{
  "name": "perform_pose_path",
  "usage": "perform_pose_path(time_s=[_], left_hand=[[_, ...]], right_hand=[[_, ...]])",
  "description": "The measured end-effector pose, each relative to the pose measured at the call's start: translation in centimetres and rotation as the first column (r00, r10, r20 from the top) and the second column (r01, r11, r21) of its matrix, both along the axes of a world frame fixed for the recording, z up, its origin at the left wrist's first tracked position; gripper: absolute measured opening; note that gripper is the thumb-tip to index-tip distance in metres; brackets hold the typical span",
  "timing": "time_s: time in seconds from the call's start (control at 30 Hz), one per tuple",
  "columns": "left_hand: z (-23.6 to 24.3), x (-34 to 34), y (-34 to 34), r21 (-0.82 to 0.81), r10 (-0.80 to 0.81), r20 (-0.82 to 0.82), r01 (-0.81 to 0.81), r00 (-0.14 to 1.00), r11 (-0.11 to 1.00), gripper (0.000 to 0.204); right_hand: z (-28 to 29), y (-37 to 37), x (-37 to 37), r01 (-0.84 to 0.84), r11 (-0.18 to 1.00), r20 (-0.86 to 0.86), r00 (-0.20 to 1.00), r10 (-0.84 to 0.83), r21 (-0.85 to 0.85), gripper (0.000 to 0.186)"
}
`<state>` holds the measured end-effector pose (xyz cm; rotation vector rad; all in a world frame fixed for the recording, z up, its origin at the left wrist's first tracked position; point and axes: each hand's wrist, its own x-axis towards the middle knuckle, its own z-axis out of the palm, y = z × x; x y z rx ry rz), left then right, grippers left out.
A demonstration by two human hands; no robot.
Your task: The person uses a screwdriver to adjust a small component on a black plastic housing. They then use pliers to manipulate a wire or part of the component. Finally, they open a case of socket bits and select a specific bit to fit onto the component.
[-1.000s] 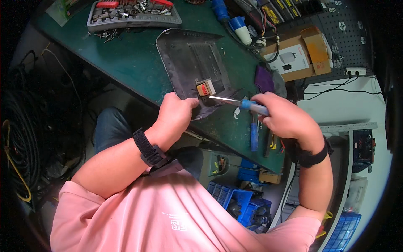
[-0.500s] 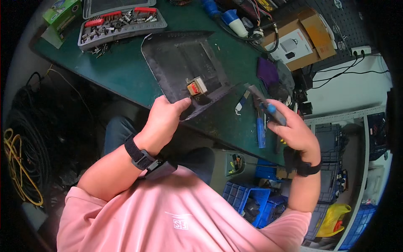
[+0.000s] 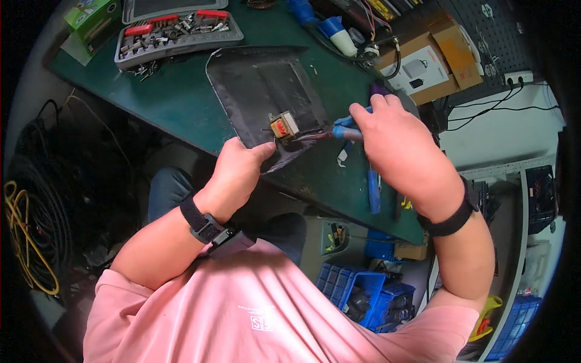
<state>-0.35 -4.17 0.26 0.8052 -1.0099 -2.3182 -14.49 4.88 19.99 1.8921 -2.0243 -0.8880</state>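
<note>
My left hand (image 3: 237,172) is closed on the near edge of a black panel (image 3: 248,81), a bent, scuffed sheet with raised sides, thumb on top. Fixed on the panel beside that thumb is a small transformer (image 3: 283,126) with a red-and-tan winding and pale metal frame. My right hand (image 3: 402,148) wraps round the blue handles of pliers (image 3: 346,132). Their dark, slim jaws point left and reach over the panel's right side, close to the transformer's base; whether they touch anything there, I cannot tell.
On the green workbench (image 3: 151,115), a grey socket set case (image 3: 181,48) lies open at the far left, by a green box (image 3: 91,24). Right of the panel lie a blue-handled tool (image 3: 374,190) and a small knife-like tool (image 3: 345,154). A cardboard box (image 3: 463,54) stands far right, blue crates (image 3: 363,290) below.
My right hand has moved up and left, bringing the tool from the bench's right side to the panel beside the transformer. The left hand and panel have barely moved.
</note>
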Motion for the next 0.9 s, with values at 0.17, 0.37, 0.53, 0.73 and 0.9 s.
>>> perform_pose_path(time_s=[0.17, 0.37, 0.53, 0.73, 0.9], left_hand=[[1.5, 0.3, 0.2, -0.029, -0.032, 0.097, 0.035, 0.995, 0.999, 0.021], [-0.3, -0.1, 0.2, -0.09, -0.006, 0.028, 0.008, 1.0, 0.996, 0.023], [0.4, 0.0, 0.3, -0.076, -0.005, 0.018, 0.006, 1.0, 0.997, 0.024], [0.3, 0.1, 0.3, -0.1, 0.001, 0.021, 0.001, 1.0, 0.995, 0.023], [0.5, -0.2, 0.4, -0.115, 0.002, 0.029, 0.002, 1.0, 0.993, 0.023]], right_hand=[[-0.6, 0.0, 0.8, 0.025, 0.999, -0.004, 1.0, -0.025, -0.02, 0.035], [-0.8, 0.1, 1.5, -0.021, 0.999, -0.056, 0.998, 0.019, -0.025, 0.016], [-1.0, 0.0, 1.9, -0.021, 0.998, -0.078, 0.997, 0.017, -0.054, 0.016], [-1.3, -0.2, 2.3, -0.028, 0.998, -0.109, 0.994, 0.021, -0.055, 0.014], [-1.0, -0.4, 2.6, 0.083, 0.997, -0.063, 0.995, -0.083, -0.003, 0.017]])
